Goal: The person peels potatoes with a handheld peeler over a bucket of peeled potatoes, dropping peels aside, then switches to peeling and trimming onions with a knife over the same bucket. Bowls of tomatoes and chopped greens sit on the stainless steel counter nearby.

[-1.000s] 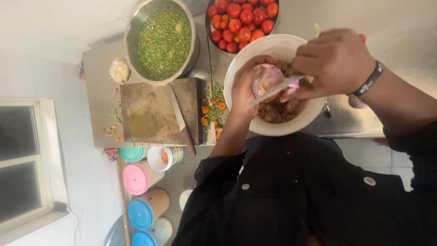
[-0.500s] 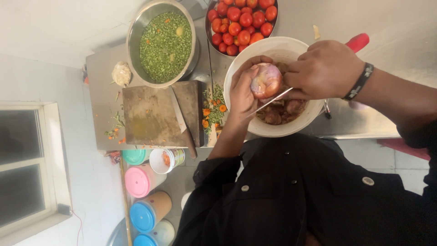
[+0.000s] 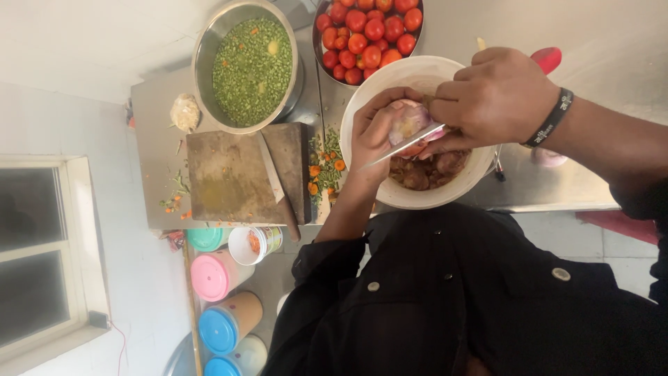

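My left hand [image 3: 371,139] holds a pinkish, partly peeled onion [image 3: 406,117] over a large white bowl [image 3: 417,69]. My right hand [image 3: 497,94], with a dark band at the wrist, grips a small knife [image 3: 402,145]. Its blade lies across the near side of the onion, the tip pointing left. Brown onion pieces and skins [image 3: 431,170] lie in the bowl under both hands.
A steel bowl of chopped green vegetables [image 3: 252,63] and a bowl of red tomatoes [image 3: 365,31] stand at the back. To the left, a second knife [image 3: 275,181] rests on a wooden cutting board [image 3: 229,174] with vegetable scraps [image 3: 323,163] beside it. Lidded containers [image 3: 212,275] stand below the counter edge.
The onion has turned in my left hand, and the blade has slid across its near side. Both hands stay over the white bowl.
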A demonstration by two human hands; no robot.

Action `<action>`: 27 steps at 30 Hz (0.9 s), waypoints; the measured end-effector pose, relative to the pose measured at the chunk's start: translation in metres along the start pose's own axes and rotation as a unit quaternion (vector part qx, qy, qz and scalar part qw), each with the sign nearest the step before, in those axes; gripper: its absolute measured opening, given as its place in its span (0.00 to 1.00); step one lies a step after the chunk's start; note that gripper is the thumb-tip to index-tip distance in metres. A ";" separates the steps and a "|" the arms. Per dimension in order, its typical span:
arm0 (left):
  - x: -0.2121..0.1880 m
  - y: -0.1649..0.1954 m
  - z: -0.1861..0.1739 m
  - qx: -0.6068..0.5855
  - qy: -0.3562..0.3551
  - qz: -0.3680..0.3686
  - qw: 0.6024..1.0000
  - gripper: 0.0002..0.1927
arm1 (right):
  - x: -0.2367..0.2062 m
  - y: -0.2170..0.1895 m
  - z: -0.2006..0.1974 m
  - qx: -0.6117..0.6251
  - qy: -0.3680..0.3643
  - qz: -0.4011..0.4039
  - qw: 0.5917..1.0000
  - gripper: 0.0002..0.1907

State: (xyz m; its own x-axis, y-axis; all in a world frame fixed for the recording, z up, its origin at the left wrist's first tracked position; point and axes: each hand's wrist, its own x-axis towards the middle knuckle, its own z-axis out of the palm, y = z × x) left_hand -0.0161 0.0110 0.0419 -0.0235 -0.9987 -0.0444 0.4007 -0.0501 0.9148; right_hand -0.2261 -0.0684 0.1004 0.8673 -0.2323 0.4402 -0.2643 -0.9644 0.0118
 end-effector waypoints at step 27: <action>-0.010 -0.033 0.004 -0.139 0.074 0.072 0.985 0.20 | -0.007 -0.015 0.025 0.140 0.101 0.065 0.983 0.20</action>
State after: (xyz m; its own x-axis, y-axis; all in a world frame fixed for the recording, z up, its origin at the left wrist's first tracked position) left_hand -0.0331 0.0223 0.0139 0.1771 -0.9842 0.0005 0.6255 0.1129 0.7720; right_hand -0.2176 -0.0552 0.0753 0.7248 -0.3532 0.5915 -0.2162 -0.9318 -0.2915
